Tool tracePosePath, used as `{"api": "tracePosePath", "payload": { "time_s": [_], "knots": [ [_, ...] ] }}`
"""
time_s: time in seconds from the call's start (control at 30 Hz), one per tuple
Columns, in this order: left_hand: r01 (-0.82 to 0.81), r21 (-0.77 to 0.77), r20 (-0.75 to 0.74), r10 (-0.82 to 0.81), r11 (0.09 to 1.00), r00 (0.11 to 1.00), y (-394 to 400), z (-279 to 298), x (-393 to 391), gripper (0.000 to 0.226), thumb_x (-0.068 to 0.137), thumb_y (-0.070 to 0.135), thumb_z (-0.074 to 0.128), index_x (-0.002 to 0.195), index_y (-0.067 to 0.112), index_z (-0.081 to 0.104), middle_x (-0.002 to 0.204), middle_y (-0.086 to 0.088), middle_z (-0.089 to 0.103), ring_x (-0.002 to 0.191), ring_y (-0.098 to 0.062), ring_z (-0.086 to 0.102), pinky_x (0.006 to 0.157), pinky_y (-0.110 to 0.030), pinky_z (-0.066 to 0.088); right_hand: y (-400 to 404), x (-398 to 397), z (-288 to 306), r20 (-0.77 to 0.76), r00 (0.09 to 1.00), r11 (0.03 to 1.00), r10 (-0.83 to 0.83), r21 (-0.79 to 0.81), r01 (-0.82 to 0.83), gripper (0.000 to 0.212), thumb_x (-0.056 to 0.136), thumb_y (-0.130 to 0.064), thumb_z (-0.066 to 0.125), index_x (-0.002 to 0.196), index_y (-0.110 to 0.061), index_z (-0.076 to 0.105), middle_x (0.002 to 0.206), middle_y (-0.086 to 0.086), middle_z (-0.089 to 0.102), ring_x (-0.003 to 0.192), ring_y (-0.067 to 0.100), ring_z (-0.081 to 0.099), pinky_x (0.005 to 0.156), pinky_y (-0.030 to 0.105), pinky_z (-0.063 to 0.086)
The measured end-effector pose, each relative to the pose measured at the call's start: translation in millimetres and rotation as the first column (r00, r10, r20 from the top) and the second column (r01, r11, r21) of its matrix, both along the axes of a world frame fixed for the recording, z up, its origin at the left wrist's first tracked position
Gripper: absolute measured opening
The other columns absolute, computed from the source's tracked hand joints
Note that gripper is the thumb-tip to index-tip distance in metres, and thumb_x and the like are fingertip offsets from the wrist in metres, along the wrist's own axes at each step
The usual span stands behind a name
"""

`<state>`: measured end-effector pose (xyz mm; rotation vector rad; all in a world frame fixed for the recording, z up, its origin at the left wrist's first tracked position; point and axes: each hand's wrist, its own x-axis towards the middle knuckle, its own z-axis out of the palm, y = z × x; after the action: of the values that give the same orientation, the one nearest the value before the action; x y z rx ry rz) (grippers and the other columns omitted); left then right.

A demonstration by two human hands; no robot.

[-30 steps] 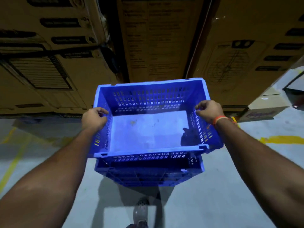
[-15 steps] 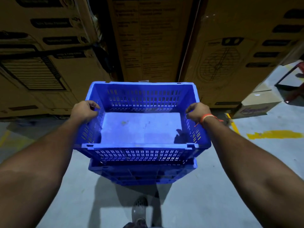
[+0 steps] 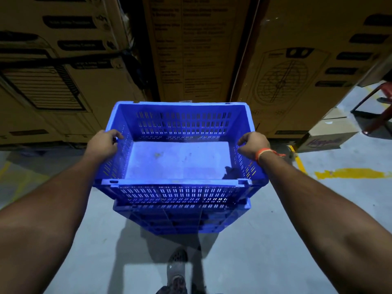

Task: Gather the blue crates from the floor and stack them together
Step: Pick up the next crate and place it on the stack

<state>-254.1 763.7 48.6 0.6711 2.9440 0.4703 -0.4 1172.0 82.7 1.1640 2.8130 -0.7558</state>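
Blue crates (image 3: 180,194) are sitting nested as a stack, the top crate (image 3: 180,124) resting inside a lower crate (image 3: 182,219) whose rim is showing just beneath it. Both are being held above the grey concrete floor (image 3: 265,240), their shadow lying on it below. Tall cardboard cartons (image 3: 201,49) are standing close behind the top crate's far rim, walling off that side; a gap between two of them is showing dark above its left corner. A smaller cardboard box (image 3: 326,134) is lying to the right of the top crate, with a red metal frame (image 3: 379,115) beyond it. Yellow floor paint (image 3: 347,173) is running right of the crate's near corner. A shoe (image 3: 177,270) is planted below the stack.

The left hand (image 3: 104,143) is gripping the top crate's left rim, fingers curling over its edge. The right hand (image 3: 253,144), with an orange wristband (image 3: 262,153), is gripping the right rim the same way. Both forearms are reaching forward, nearly straight.

Bare floor is lying open to the left and right of the stack and toward the person.
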Motion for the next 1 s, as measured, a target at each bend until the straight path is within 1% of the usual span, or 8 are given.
{"api": "tracePosePath", "payload": {
  "time_s": [0.13,0.27,0.43,0.57,0.67,0.73,0.83,1.0],
  "knots": [
    [-0.008,0.008,-0.021,0.008,1.000,1.000,10.5,2.4,3.4,0.030,0.084,0.003,0.058,0.107,0.019,0.069,0.088,-0.005,0.063,0.107,-0.033,0.057,0.089,-0.041,0.047,-1.7,1.4,0.8,-0.002,0.999,0.999,-0.045,0.030,0.045,0.013,0.074,-0.014,0.067,0.081,-0.022,0.075,0.085,0.002,0.065,0.078,0.021,0.059,0.071,0.024,0.044],
    [-0.029,0.039,-0.035,0.030,0.999,0.999,13.9,0.2,12.7,0.025,0.087,0.006,0.059,0.106,0.018,0.068,0.088,-0.005,0.063,0.104,-0.032,0.058,0.084,-0.041,0.048,10.6,-6.2,4.9,-0.010,1.000,1.000,-0.009,0.014,0.009,0.010,0.073,-0.016,0.070,0.073,-0.025,0.073,0.084,-0.001,0.066,0.088,0.021,0.066,0.075,0.023,0.047],
    [-0.017,0.018,0.011,0.017,1.000,1.000,8.2,5.2,-2.7,0.029,0.083,0.005,0.058,0.104,0.022,0.070,0.098,-0.012,0.069,0.101,-0.034,0.061,0.086,-0.038,0.048,6.8,-7.2,-8.0,-0.028,1.000,0.999,0.009,0.032,-0.008,0.012,0.073,-0.015,0.070,0.074,-0.027,0.070,0.082,0.000,0.062,0.082,0.020,0.061,0.075,0.024,0.045],
    [-0.022,0.020,0.013,0.022,1.000,1.000,9.4,7.0,-1.8,0.030,0.081,0.010,0.058,0.103,0.027,0.070,0.100,-0.012,0.070,0.100,-0.035,0.063,0.088,-0.037,0.049,15.9,-8.8,-11.8,0.009,0.998,0.996,0.062,0.062,-0.062,0.011,0.073,-0.017,0.072,0.082,-0.022,0.077,0.080,0.004,0.066,0.086,0.026,0.066,0.076,0.023,0.044],
    [-0.044,0.035,0.024,0.044,0.998,0.999,6.7,6.7,4.9,0.029,0.081,0.011,0.057,0.103,0.026,0.071,0.103,-0.013,0.069,0.097,-0.033,0.064,0.086,-0.035,0.049,18.0,-11.7,-10.2,0.015,0.997,0.995,0.072,0.075,-0.073,0.011,0.073,-0.016,0.074,0.083,-0.020,0.077,0.078,0.005,0.065,0.085,0.027,0.066,0.074,0.023,0.040],
    [-0.052,0.037,0.044,0.050,0.998,0.998,5.5,7.2,4.1,0.026,0.082,0.010,0.057,0.096,0.028,0.068,0.103,-0.012,0.068,0.094,-0.032,0.065,0.083,-0.033,0.048,14.6,-9.4,-14.0,0.011,0.998,0.995,0.066,0.079,-0.067,0.011,0.071,-0.016,0.074,0.081,-0.022,0.075,0.080,0.006,0.066,0.083,0.027,0.064,0.073,0.023,0.040],
    [-0.051,0.041,0.054,0.049,0.998,0.997,4.3,7.4,-1.7,0.027,0.082,0.010,0.058,0.087,0.036,0.063,0.100,-0.010,0.068,0.089,-0.031,0.065,0.078,-0.030,0.045,10.9,-7.2,-18.5,-0.007,0.999,0.995,0.049,0.092,-0.048,0.010,0.068,-0.017,0.074,0.075,-0.025,0.072,0.089,0.008,0.072,0.088,0.030,0.067,0.074,0.024,0.043],
    [-0.049,0.052,0.018,0.048,0.997,0.999,11.9,9.4,5.1,0.021,0.085,0.015,0.061,0.097,0.028,0.070,0.105,-0.007,0.068,0.094,-0.029,0.065,0.082,-0.034,0.049,12.6,-9.3,-11.1,0.000,0.999,0.995,0.042,0.086,-0.041,0.007,0.072,-0.016,0.072,0.075,-0.021,0.074,0.084,0.004,0.071,0.091,0.027,0.067,0.077,0.023,0.044]
  ]
}}
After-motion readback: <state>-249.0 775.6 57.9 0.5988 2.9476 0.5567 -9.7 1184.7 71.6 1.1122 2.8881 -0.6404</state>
